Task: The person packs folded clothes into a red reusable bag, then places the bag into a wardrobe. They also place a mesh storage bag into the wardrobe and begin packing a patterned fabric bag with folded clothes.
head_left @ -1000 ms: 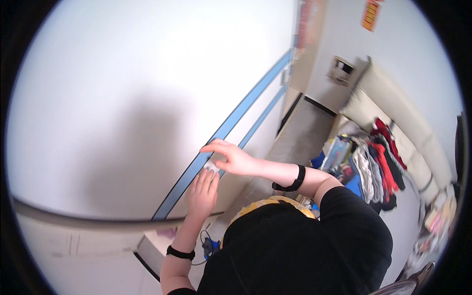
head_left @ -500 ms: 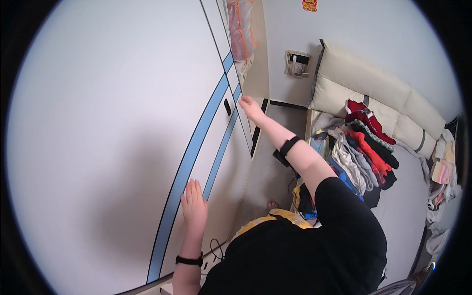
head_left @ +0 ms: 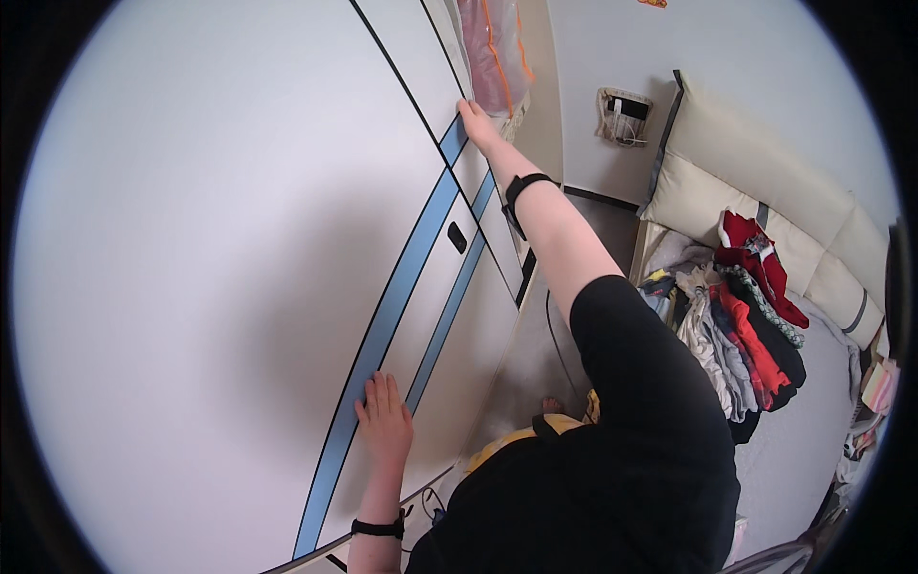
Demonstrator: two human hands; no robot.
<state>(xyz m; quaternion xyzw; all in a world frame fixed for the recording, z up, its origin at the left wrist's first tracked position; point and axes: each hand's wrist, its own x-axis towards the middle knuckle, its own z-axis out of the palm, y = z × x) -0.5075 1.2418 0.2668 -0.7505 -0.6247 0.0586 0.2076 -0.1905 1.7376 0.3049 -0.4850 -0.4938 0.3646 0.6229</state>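
A large white wardrobe door [head_left: 220, 239] with a blue stripe fills the left side. My left hand [head_left: 385, 421] lies flat against it, fingers stretched upward over the stripe's edge. Farther up, my right hand [head_left: 477, 124] is closed around the outer edge of the narrower white door panel [head_left: 475, 170]; some of its fingers are hidden. Between my hands, a black recessed handle [head_left: 457, 237] sits in the large door. Just beyond my right hand, a clear storage bag with orange trim [head_left: 495, 57] stands in the wardrobe opening.
On the right is a bed with a cream headboard [head_left: 765, 172]. A pile of folded clothes [head_left: 741, 330], red, grey, white and black, lies on its grey sheet. A wall pouch [head_left: 624, 117] hangs beyond the bed. Grey floor [head_left: 531, 359] runs between wardrobe and bed.
My right hand has moved up and away from me, from beside the handle to the panel's edge. My left hand has stayed flat on the door. The view has shifted slightly left.
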